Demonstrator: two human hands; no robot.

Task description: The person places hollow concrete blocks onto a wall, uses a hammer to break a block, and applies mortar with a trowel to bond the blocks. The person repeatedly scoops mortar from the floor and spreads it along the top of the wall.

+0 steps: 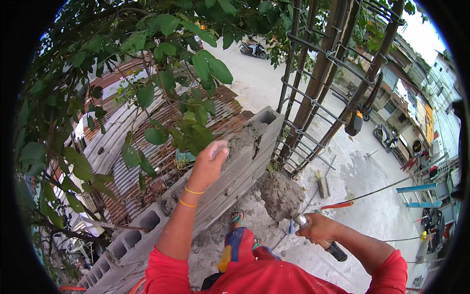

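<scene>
My left hand (210,161), with two yellow bands at its wrist, is over the top of a grey hollow-block wall (264,142). Its thumb stands apart from loosely bent fingers, and nothing shows in it. Wet mortar (242,138) lies on the block near the fingertips. Lower right, my right hand (316,229) is closed around what looks like a hammer (337,252), gripped close to its shiny metal head, with the black handle end sticking out behind. Beyond this hand a heap of mortar (281,196) sits on the ground against the wall's foot.
A tied steel rebar column (313,98) rises at the wall's far end. Leafy branches (171,73) hang over the left side, above rusty corrugated sheets (147,171). Open block cells (149,220) line the wall's nearer left stretch. An orange-ended cable (338,205) crosses on the right.
</scene>
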